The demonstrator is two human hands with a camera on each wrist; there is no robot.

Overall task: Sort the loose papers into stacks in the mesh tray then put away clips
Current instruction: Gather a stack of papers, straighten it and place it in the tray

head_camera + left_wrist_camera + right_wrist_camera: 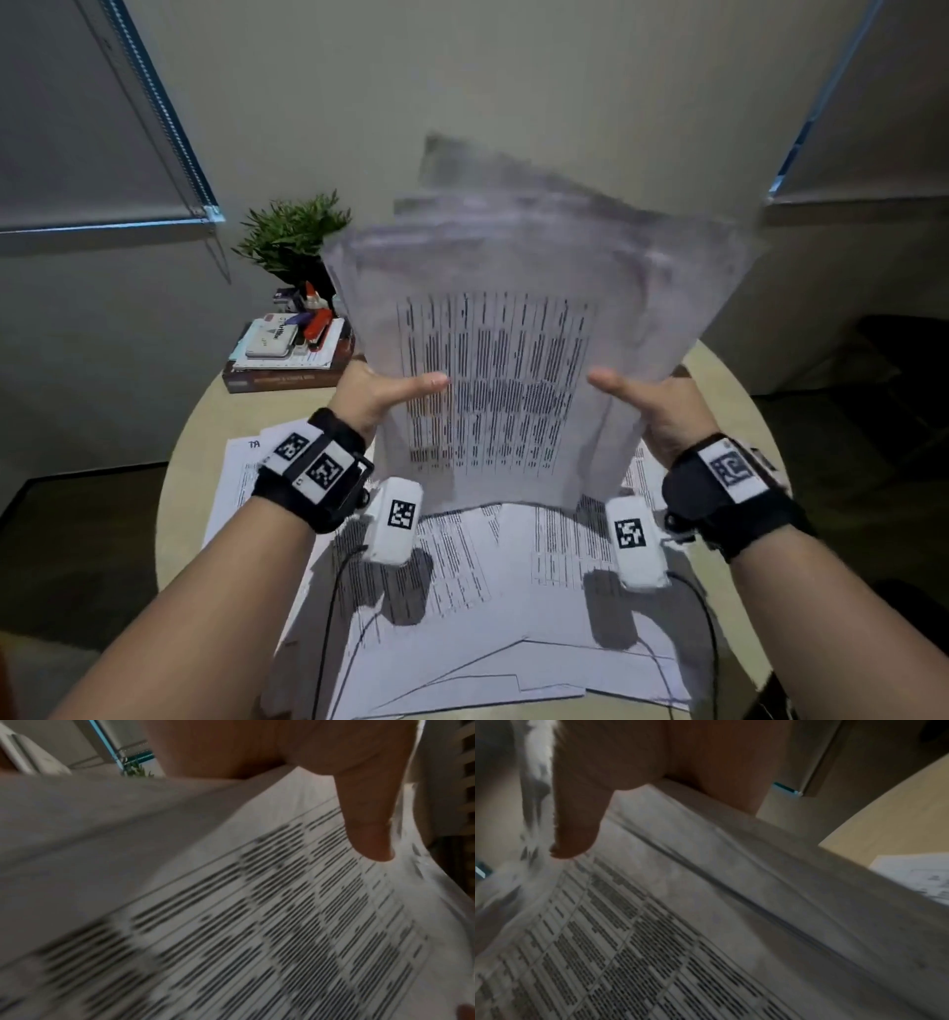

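I hold a thick bundle of printed papers (503, 329) upright above the round table, its top blurred. My left hand (382, 393) grips the bundle's left edge, thumb pressed on the front sheet. My right hand (649, 398) grips the right edge the same way. The bundle's bottom edge stands on more loose papers (462, 591) spread over the table. The wrist views show each thumb on the printed sheet (257, 923) (628, 953); the other fingers are hidden behind the bundle. No mesh tray or clips show.
A round beige table (190, 462) carries everything. At its far left lies a stack of books (287, 360) with a red stapler (318, 329) and small items on top, and a potted plant (292, 231) behind. Window blinds hang left and right.
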